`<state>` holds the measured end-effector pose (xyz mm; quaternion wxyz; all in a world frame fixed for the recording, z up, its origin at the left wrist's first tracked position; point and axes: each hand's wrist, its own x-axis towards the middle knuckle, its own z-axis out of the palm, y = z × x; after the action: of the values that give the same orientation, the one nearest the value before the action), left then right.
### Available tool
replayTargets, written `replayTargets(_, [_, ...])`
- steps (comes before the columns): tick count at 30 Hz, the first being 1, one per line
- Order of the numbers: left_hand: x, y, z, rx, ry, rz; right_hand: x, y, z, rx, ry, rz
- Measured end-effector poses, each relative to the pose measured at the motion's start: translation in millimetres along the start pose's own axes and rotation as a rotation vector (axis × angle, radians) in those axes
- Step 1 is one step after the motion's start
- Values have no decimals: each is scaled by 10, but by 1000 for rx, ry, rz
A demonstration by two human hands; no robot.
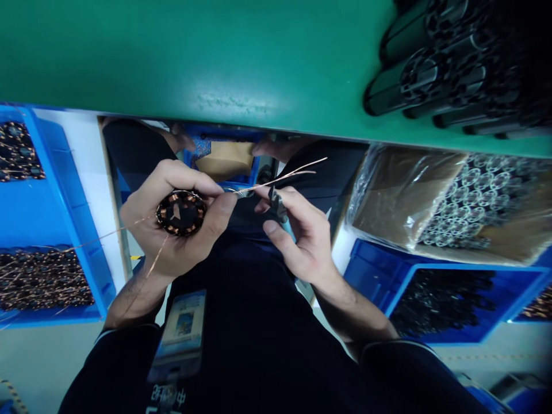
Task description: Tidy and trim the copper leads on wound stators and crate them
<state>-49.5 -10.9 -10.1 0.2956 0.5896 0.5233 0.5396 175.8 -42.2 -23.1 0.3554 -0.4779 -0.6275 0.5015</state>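
- Copper-wound stator [181, 213]: held in the left palm, coils wound on, long copper leads [280, 179] left untrimmed.
- Left hand [168, 250]: grip closed around the stator, thumb across its edge.
- Right hand [297, 238]: grip closed on blue-handled pliers [280, 215], close beside the leads.
- Around: blue crate [73, 230] of wound stators at left; green surface [172, 63] ahead.

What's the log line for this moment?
left hand: holds copper-wound stator | right hand: holds blue-handled pliers | copper leads: extend from stator
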Motion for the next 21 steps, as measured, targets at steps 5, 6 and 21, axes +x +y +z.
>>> replayTargets(5, [5,26,-11,-16,-16,-42,33,-44,-22,0,11,0])
replayTargets(6, [5,25,-19,-12,-33,-29,37,-52,-29,0,15,-6])
replayTargets(21, [-9,22,-74,5,-96,-61,33,-49,-55,-71,25,5])
